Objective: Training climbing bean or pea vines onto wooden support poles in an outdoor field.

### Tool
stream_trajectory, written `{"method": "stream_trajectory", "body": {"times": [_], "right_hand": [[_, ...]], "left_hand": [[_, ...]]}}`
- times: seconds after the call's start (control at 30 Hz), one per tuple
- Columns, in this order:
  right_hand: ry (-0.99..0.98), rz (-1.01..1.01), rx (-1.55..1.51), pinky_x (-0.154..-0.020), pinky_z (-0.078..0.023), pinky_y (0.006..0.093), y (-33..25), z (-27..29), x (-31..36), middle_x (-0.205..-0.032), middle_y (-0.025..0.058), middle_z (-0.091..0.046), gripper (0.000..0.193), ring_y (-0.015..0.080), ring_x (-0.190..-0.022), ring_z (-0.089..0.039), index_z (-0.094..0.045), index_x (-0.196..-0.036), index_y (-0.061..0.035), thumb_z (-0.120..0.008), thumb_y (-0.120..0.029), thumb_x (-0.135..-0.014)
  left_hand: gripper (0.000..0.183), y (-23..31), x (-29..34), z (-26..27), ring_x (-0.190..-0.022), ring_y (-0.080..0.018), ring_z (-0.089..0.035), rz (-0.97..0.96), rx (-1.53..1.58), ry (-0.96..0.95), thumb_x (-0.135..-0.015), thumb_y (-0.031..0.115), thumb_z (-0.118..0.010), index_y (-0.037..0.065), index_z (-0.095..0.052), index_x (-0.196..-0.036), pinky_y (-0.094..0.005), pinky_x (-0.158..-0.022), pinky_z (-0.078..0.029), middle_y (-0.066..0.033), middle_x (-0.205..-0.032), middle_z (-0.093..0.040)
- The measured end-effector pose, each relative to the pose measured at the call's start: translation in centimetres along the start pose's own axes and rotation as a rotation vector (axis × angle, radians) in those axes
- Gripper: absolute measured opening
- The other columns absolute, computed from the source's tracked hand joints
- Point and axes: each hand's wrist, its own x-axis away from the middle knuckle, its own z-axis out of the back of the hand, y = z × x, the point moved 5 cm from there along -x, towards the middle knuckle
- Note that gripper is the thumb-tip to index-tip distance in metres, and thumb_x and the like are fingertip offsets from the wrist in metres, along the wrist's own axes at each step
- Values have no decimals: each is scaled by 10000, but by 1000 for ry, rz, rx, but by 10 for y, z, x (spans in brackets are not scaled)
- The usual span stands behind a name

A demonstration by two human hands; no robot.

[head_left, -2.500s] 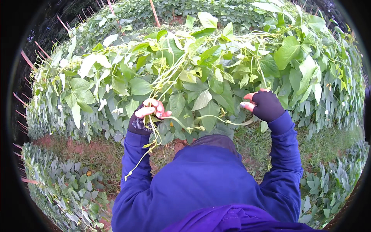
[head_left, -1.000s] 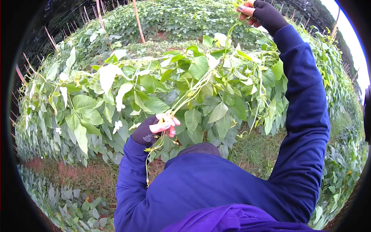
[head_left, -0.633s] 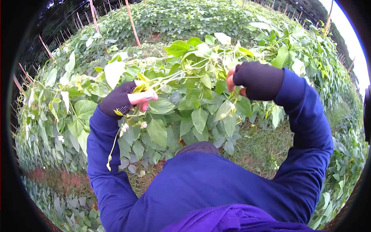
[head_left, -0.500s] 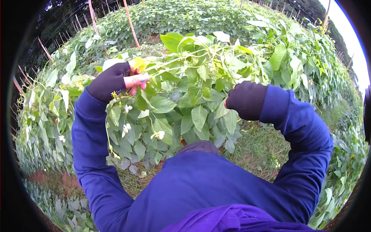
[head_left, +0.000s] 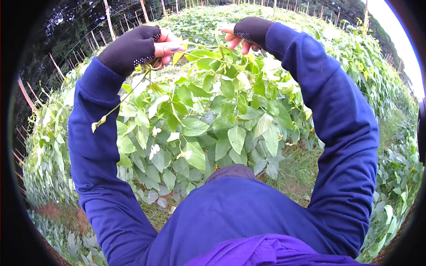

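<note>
Two raised hands meet at the far top of the view, both in dark fingerless gloves with blue sleeves running back toward the near edge. The left hand (head_left: pixel 142 46) sits at the upper left, its bare fingertips (head_left: pixel 167 43) pinched together on a thin green vine (head_left: pixel 202 45), so that grip is narrow and closed on the stem. The right hand (head_left: pixel 246 32) is just to the right and slightly farther off, its fingers (head_left: pixel 233 40) curled down onto the same vine; they touch it, but whether they fully clasp it cannot be told from here. The vine stretches between the two hands, roughly level, with a cluster of broad green leaves (head_left: pixel 208 60) hanging off it just below. From the left hand a loose, thin tail of stem (head_left: pixel 120 102) drops down and to the left, ending in a small pale tip near the left sleeve. Beneath the hands a dense wall of climbing plants (head_left: pixel 213 128) fills the middle of the scene, with a few small white flowers (head_left: pixel 154 150) among the leaves at the left of centre. Slim wooden stakes (head_left: pixel 108 17) stand at the far left, above the foliage. A strip of grass (head_left: pixel 301 168) shows on the right between the plant rows. Near the bottom edge the blue garment gives way to a fold of purple cloth (head_left: pixel 266 252).
</note>
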Motion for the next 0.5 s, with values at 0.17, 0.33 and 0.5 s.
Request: {"method": "stream_trajectory", "body": {"times": [0.17, 0.33, 0.5], "right_hand": [[90, 153, -709, -433, -382, 164, -10, 3, -15, -1028, 60, -660, 391, 70, -656, -604, -564, -1181, -15, -441, -294, -935], [123, 149, -800, -440, -392, 174, -1, 13, -13, -1039, 77, -654, 381, 84, -715, -619, -535, -1214, 18, -382, -212, -952], [2, 111, -957, -421, -377, 177, 29, 41, -8, -908, 66, -645, 334, 91, -653, -586, -533, -1207, 39, -405, -159, -971]], "left_hand": [[224, -6, 9, -6, -567, -61, -525, 0, 36, -7, -875, 234, -619, 18, -652, -920, -212, -547, -415, -3, -648, -585], [228, -10, 14, -15, -583, -64, -534, 67, 46, 35, -868, 230, -642, 9, -648, -921, -220, -542, -420, -8, -668, -591], [193, -52, 14, -26, -590, -70, -538, 116, 53, 22, -897, 181, -617, -4, -646, -943, -228, -555, -438, -13, -689, -601]]}}
